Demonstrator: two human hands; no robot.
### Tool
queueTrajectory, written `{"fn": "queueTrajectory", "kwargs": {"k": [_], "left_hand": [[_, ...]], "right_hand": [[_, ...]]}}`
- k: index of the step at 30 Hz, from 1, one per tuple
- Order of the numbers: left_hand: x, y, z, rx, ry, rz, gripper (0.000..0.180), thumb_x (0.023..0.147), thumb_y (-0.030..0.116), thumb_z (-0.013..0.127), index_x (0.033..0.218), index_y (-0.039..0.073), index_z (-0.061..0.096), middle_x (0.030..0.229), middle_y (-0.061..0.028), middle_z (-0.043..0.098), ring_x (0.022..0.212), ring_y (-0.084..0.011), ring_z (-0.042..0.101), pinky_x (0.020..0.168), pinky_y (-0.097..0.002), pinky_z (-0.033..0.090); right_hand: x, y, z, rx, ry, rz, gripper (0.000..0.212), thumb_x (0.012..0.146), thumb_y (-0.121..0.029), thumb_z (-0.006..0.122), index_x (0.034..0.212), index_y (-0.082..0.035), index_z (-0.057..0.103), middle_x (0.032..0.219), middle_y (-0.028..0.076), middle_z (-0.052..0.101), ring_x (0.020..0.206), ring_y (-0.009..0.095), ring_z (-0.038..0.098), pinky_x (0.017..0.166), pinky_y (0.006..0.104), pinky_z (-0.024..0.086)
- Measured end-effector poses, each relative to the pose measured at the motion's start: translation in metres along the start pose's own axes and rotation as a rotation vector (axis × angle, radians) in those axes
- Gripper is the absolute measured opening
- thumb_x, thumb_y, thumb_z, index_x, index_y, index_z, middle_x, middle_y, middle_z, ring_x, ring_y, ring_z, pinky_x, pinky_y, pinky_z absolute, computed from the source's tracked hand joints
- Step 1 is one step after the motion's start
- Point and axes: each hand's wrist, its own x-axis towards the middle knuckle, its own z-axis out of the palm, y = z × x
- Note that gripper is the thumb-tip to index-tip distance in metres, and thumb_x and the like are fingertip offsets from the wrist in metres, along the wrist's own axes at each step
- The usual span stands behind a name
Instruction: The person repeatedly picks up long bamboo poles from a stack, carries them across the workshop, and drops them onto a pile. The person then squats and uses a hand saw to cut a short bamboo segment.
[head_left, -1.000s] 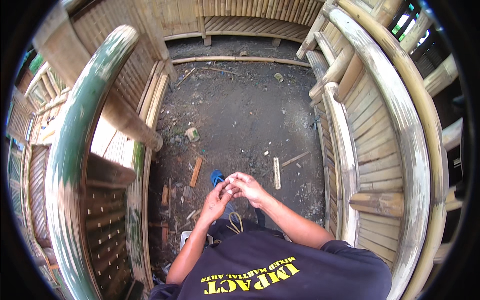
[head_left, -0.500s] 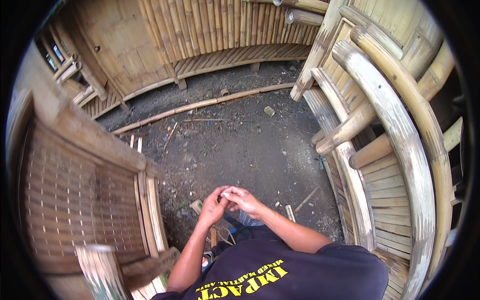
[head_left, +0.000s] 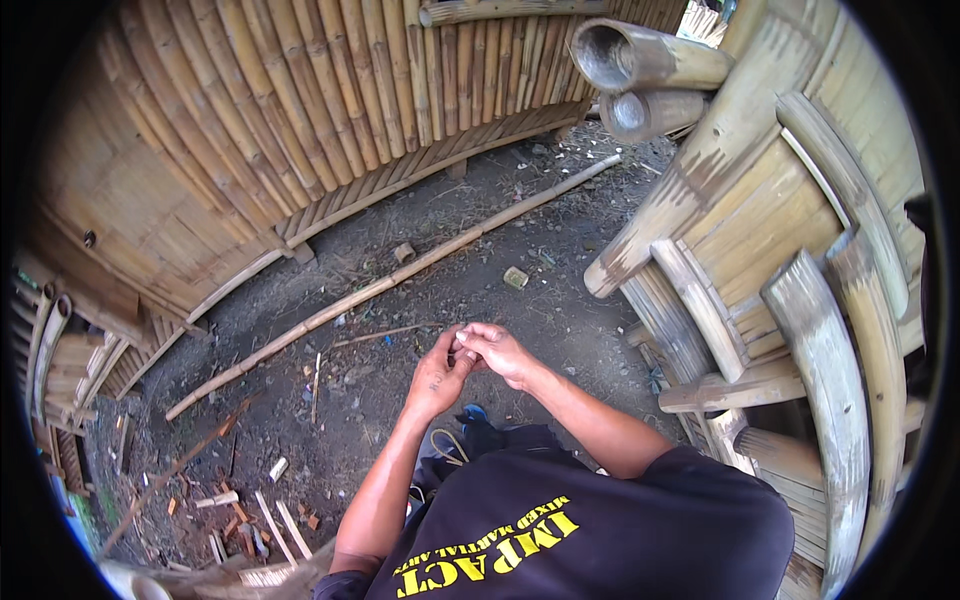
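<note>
My left hand (head_left: 438,378) and my right hand (head_left: 502,355) meet in front of my dark shirt (head_left: 600,515), above the dirt ground. Both hands are closed, with fingertips pinched together and touching. Whatever lies between the fingers, if anything, is hidden or too small to make out. Beyond the hands, a thin stick (head_left: 385,335) lies on the ground. A long bamboo pole (head_left: 400,275) stretches diagonally farther ahead, with a short cut piece of bamboo (head_left: 404,252) just past it.
A bamboo-slat wall (head_left: 330,110) runs along the far side. At right stand a thick bamboo post (head_left: 690,150) and a bamboo bench frame (head_left: 820,320); cut bamboo ends (head_left: 640,65) jut out at upper right. Wood scraps (head_left: 240,520) litter the lower left ground.
My view has moved forward and turned; the pole and far wall are nearer, and the woven panel at left has left the picture. My hands stay pinched together.
</note>
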Motion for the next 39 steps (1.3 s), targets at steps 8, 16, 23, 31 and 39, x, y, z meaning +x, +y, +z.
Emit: {"fn": "queueTrajectory", "kwargs": {"k": [8, 16, 23, 31, 39], "left_hand": [[0.241, -0.048, -0.034, -0.175, -0.342, 0.068, 0.043, 0.1, 0.023, 0.061, 0.137, 0.003, 0.051, 0.118, -0.009, 0.065, 0.102, -0.0158, 0.064, 0.092, -0.0324, 0.05], [0.521, -0.102, -0.072, -0.051, -0.708, -0.091, 0.033, 0.096, 0.016, 0.06, 0.126, 0.001, 0.057, 0.1, -0.005, 0.067, 0.09, -0.0125, 0.061, 0.082, -0.0292, 0.049], [0.687, -0.048, -0.018, -0.171, -1.059, 0.039, 0.03, 0.099, 0.018, 0.058, 0.124, 0.002, 0.057, 0.109, -0.0051, 0.065, 0.095, -0.0135, 0.063, 0.084, -0.0298, 0.051], [0.835, -0.008, 0.139, -0.034, -1.313, -0.098, 0.041, 0.1, 0.021, 0.055, 0.136, 0.001, 0.051, 0.116, -0.0097, 0.066, 0.1, -0.0161, 0.065, 0.08, -0.0301, 0.049], [1.05, 0.113, 0.385, -0.043, -1.38, -0.153, 0.042, 0.103, 0.021, 0.055, 0.14, 0.004, 0.049, 0.124, -0.0091, 0.064, 0.102, -0.0167, 0.065, 0.089, -0.033, 0.051]], "right_hand": [[0.171, -0.076, -0.072, -0.031, 0.213, 0.029, 0.026, 0.103, -0.032, 0.055, 0.109, -0.008, 0.064, 0.1, 0.003, 0.067, 0.087, 0.01, 0.063, 0.075, 0.0288, 0.053], [0.387, -0.144, -0.149, 0.139, 0.537, 0.019, 0.022, 0.101, -0.025, 0.057, 0.11, -0.007, 0.064, 0.093, 0.003, 0.067, 0.084, 0.011, 0.062, 0.075, 0.0288, 0.052], [0.434, -0.208, -0.237, 0.231, 0.697, -0.18, 0.017, 0.1, -0.018, 0.06, 0.106, -0.003, 0.064, 0.09, 0.002, 0.066, 0.08, 0.009, 0.059, 0.071, 0.0267, 0.05], [0.455, -0.204, -0.465, 0.504, 0.951, -0.108, 0.025, 0.098, -0.03, 0.064, 0.11, -0.007, 0.063, 0.09, 0.002, 0.067, 0.077, 0.009, 0.059, 0.07, 0.0266, 0.05], [0.487, -0.311, -0.748, 0.54, 0.975, -0.311, 0.026, 0.102, -0.031, 0.058, 0.111, -0.006, 0.063, 0.092, 0.003, 0.067, 0.079, 0.011, 0.062, 0.068, 0.027, 0.05]]}}
